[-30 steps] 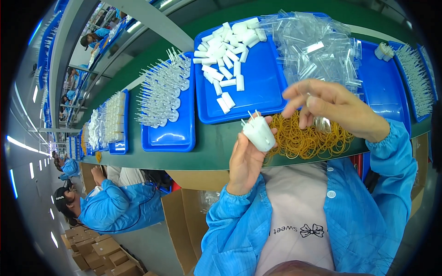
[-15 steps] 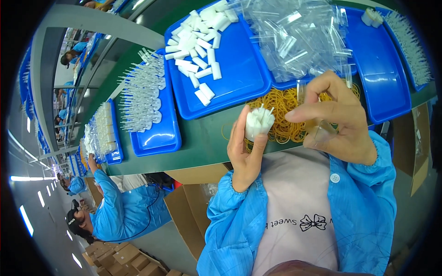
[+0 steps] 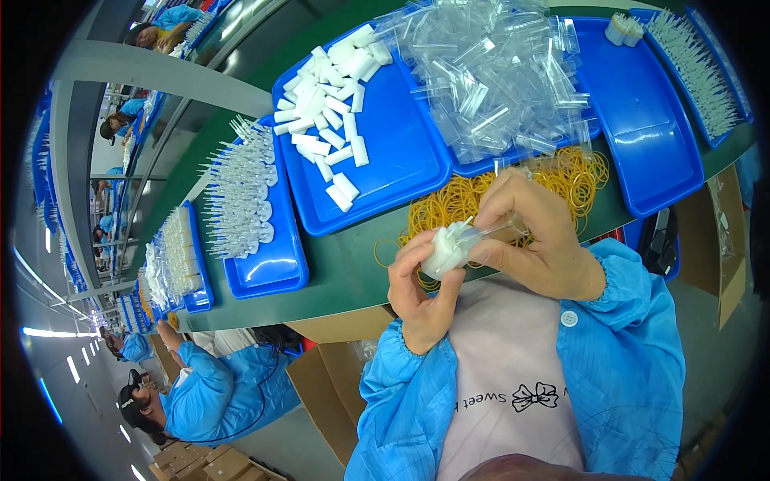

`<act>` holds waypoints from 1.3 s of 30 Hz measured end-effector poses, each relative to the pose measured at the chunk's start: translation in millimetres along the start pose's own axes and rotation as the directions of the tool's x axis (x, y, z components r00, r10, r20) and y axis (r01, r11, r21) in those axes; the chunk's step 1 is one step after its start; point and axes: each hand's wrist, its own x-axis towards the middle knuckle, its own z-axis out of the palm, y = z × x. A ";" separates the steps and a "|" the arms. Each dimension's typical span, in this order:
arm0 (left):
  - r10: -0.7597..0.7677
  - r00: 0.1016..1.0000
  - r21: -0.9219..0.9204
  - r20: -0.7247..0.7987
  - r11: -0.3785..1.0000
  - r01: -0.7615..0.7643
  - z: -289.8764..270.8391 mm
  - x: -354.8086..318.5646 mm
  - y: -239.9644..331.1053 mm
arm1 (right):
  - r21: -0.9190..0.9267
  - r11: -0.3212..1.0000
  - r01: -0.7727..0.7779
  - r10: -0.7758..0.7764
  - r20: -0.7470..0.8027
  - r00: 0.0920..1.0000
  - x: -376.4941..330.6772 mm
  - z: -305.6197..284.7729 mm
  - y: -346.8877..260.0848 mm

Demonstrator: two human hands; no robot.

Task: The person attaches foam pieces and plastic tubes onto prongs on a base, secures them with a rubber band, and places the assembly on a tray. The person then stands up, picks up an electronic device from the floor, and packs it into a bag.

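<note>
Your left hand [image 3: 423,293] is gripping a bundle of small white plastic pieces [image 3: 446,248], its fingers curling around the bundle just above the near edge of the green tabletop [image 3: 337,268]. Your right hand [image 3: 536,236] is pinching a narrow clear plastic sleeve [image 3: 491,232] against that bundle, its fingers pressing together. A pile of yellow rubber bands [image 3: 561,176] is lying directly behind both hands. A blue tray [image 3: 401,172] of white pieces and another blue tray [image 3: 650,152] are sitting farther back.
</note>
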 end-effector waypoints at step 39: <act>0.234 0.958 0.402 0.165 0.871 -0.282 -5.8 6.9 12.2 | 0.303 0.855 -0.421 0.399 0.135 0.907 -17.6 -1.6 6.9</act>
